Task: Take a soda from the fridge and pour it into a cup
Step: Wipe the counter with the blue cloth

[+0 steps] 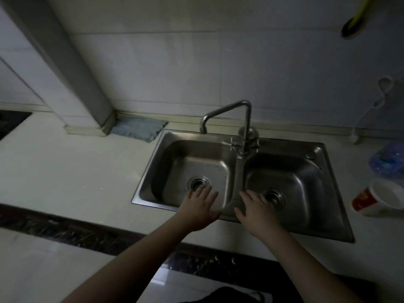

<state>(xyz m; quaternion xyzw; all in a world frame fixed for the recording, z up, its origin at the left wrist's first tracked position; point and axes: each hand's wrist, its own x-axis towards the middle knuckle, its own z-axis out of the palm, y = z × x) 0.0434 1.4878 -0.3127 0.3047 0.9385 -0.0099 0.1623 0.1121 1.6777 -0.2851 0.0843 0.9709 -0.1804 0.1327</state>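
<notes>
White cup with red print, upright, on counter

Dim kitchen: pale tiled wall, light countertop, steel double sink, bent faucet.

Brushed steel sink; glossy tiled wall; cloth rag.

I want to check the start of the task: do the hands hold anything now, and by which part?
Nothing is held. The left hand and the right hand are both open, fingers spread, above the sink.
</notes>
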